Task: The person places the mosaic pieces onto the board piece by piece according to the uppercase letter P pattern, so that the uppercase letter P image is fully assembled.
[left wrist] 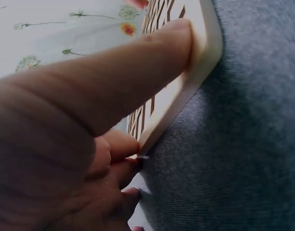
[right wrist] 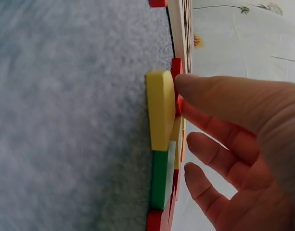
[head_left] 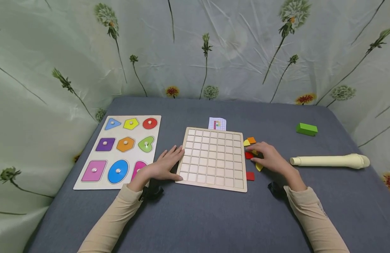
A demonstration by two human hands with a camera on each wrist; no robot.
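A square wooden grid board (head_left: 213, 159) lies on the grey cloth. My left hand (head_left: 164, 165) rests at its left side, thumb pressed on the near left corner, fingers spread along the edge. In the left wrist view the thumb (left wrist: 137, 62) lies flat over the board's rim (left wrist: 210, 33). Beside the board's right edge, my right hand (head_left: 271, 158) pinches a red tile (head_left: 248, 155) between thumb and index finger, the other fingers loosely bent. Under and around this hand lie yellow pieces (head_left: 259, 166), an orange one (head_left: 251, 140) and, in the right wrist view, a green one (right wrist: 159, 180).
A pattern card (head_left: 217, 123) sits behind the board. Left stands a knobbed shape puzzle (head_left: 98, 146), partly under the left wrist. Another red tile (head_left: 250, 176) lies near the board's right edge. Further right are a green block (head_left: 306, 129) and a cream-coloured microphone-shaped object (head_left: 329, 161).
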